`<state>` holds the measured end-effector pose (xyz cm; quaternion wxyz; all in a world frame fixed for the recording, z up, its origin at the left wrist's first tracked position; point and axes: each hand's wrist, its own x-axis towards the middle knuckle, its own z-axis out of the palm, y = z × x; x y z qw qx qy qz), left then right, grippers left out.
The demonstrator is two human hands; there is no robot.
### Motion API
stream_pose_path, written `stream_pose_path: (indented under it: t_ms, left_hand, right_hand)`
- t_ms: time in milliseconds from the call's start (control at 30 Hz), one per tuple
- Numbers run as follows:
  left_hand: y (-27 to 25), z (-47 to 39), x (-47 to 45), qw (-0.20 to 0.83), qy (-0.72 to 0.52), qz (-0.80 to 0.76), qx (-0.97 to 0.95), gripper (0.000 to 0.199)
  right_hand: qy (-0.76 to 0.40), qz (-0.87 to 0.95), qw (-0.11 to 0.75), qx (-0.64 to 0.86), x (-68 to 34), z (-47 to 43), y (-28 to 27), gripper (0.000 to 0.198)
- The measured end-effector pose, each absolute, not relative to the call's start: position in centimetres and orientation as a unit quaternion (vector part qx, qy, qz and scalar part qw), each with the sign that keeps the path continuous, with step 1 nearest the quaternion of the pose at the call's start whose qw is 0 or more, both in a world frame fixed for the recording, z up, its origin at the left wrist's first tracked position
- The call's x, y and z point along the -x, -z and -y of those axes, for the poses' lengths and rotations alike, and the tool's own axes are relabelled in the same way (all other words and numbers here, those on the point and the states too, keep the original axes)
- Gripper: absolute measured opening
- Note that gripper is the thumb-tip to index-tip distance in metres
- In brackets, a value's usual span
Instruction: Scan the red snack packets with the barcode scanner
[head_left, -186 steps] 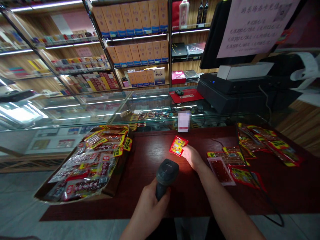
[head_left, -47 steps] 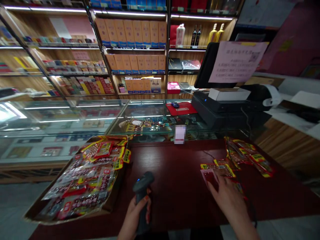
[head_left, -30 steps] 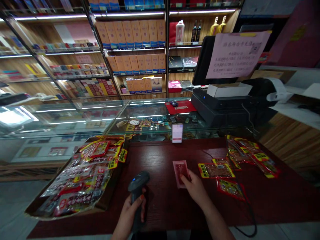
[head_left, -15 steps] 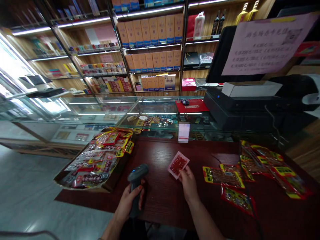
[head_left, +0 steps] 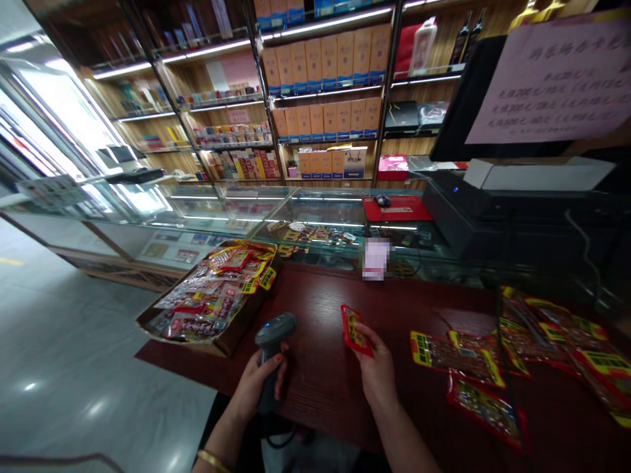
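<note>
Holding the scanner (head_left: 272, 332) upright, your left hand (head_left: 256, 387) is wrapped tight round its handle, so the handle is mostly hidden; your right hand (head_left: 377, 368) pinches a small red snack packet (head_left: 355, 330) above the dark red table (head_left: 315, 309), tilted so its print is too small to read; more packets (head_left: 456, 355) lie near on the right, some cut off at the edge; the cardboard box (head_left: 217, 299) of snacks sits to the left, its labels blurry.

head cam, looks fwd/down, close over table (head_left: 325, 309)
</note>
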<state>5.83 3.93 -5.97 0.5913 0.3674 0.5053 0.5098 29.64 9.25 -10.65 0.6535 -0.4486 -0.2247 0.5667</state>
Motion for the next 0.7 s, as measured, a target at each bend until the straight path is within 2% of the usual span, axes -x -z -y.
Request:
stream_pose_path:
  t_ms: [200, 433, 633, 700]
  left_hand:
    - [6.4, -4.1, -5.8, 0.606, -0.498, -0.492, -0.377, 0.048]
    - [5.9, -3.9, -5.3, 0.650, -0.450, -0.479, -0.382, 0.046]
    - [6.0, -4.9, -4.7, 0.682, -0.389, -0.484, -0.387, 0.054]
    - [6.5, -5.1, -4.5, 0.689, -0.369, -0.493, -0.382, 0.060]
  right_hand:
    - [-0.547, 0.331, 0.599, 0.482, -30.0, -8.9, 9.0, 0.051]
    - [-0.462, 0.357, 0.612, 0.534, -30.2, -9.3, 9.9, 0.045]
    - [-0.408, 0.330, 0.667, 0.528, -29.9, -9.1, 11.7, 0.080]
    - [-0.393, 0.321, 0.674, 0.537, -29.9, -9.1, 12.1, 0.081]
